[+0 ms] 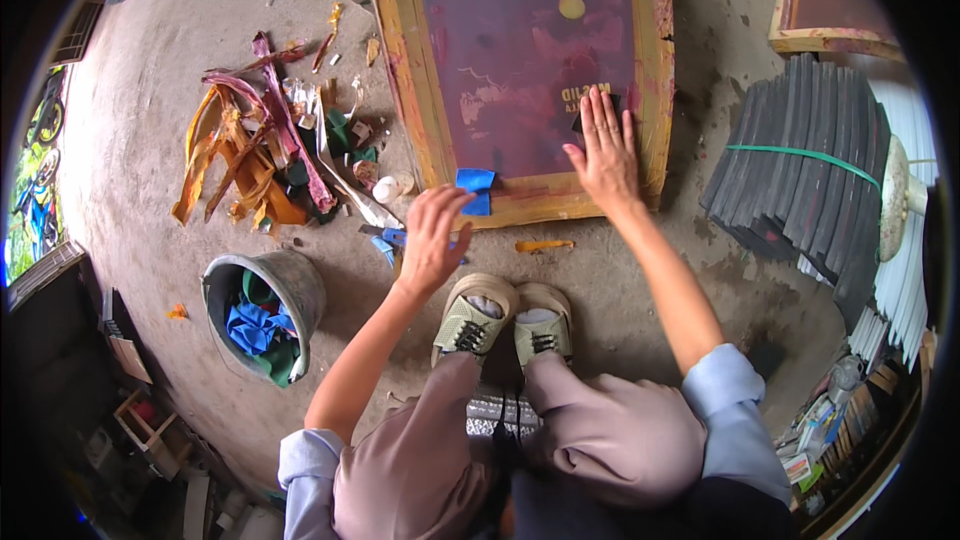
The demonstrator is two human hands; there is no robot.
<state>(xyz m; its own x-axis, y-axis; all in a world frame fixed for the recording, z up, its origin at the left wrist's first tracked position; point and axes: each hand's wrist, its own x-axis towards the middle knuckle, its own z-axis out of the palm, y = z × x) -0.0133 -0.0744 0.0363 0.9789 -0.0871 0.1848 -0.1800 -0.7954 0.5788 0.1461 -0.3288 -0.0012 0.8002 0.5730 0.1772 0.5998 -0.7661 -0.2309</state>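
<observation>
My right hand (pixel 607 155) lies flat on a wooden-framed printing screen (pixel 500 30), fingers stretched out, palm down over the lower right of its dark purple mesh. Part of a black patch (pixel 577 124) shows beside and beneath its fingers. Yellow lettering and a round yellow spot (pixel 571 7) show on the mesh. Just off the frame's lower left corner, my left hand (pixel 432 245) hovers with fingers loosely apart and nothing visible in them. Its fingertips are close to a blue piece of cloth or tape (pixel 476 191) on the frame edge. A blue-handled cutter (pixel 388 236) is partly hidden by this hand.
Left of the screen sits a heap of peeled tape strips and scraps (pixel 255 140). A grey bucket (pixel 312 285) with blue and green cloths stands nearer me. Right are a green-strapped stack of dark sheets (pixel 800 180) and another framed screen (pixel 840 5). An orange strip (pixel 545 245) lies by my shoes.
</observation>
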